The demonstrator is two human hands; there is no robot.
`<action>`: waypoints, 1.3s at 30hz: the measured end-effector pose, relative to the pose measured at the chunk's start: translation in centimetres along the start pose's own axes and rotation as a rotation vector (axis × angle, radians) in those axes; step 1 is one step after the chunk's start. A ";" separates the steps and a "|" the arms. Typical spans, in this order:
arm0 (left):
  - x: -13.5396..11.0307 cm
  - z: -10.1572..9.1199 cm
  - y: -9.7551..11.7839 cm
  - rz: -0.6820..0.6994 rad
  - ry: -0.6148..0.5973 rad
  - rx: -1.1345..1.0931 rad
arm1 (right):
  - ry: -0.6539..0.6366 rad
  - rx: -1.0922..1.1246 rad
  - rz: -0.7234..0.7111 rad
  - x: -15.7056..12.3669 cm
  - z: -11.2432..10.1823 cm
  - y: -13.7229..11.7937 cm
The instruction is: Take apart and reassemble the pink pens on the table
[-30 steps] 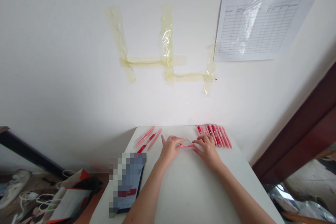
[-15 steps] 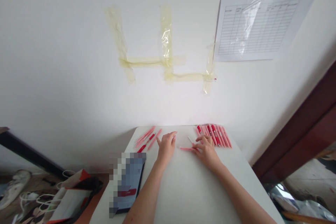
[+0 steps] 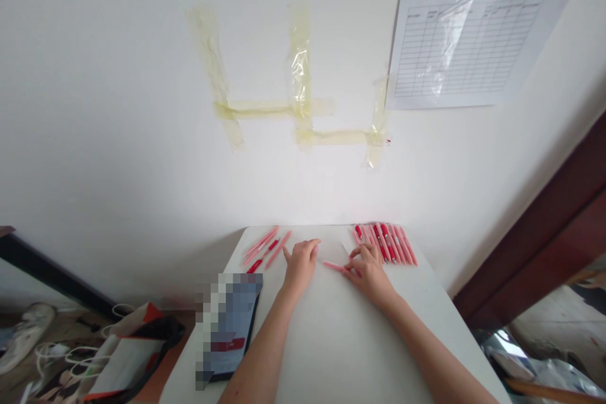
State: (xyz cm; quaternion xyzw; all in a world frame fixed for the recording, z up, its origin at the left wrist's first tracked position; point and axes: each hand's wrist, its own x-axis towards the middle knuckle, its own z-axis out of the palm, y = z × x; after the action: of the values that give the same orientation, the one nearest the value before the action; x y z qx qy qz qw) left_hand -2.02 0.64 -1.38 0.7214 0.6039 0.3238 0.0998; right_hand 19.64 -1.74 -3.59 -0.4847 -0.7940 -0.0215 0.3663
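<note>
Pink pen (image 3: 333,266) part-hidden by right hand (image 3: 370,273), wall sheet (image 3: 473,44) illegible

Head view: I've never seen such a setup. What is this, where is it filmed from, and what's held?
There is no machine here: a person works with two bare hands, filmed by one camera worn on the head. The right hand pinches a slim pink piece at the white table. The left hand is nearby, half curled; I cannot tell whether it holds anything. Pink and red pens lie side by side at the right, with more pink and red pieces at the left, near a partly pixelated tablet.
</note>
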 end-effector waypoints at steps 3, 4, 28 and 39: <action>0.0 0.0 0.1 0.003 -0.001 0.002 | 0.011 -0.010 0.002 0.0 0.2 0.1; 0.0 -0.1 0.1 0.001 -0.002 0.004 | 0.015 -0.015 0.001 0.0 0.3 0.2; -0.7 -0.9 1.8 0.146 -0.185 -0.046 | 0.143 -0.045 -0.031 0.5 -1.0 -0.4; -0.3 -1.1 1.5 0.013 -0.121 -0.173 | 0.169 -0.059 0.051 0.3 -0.7 0.5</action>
State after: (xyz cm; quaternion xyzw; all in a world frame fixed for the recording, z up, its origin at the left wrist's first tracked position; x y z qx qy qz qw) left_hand -1.46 -0.30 0.16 0.7323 0.5617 0.3314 0.1958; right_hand 20.39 -1.51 -3.04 -0.5119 -0.7466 -0.0761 0.4180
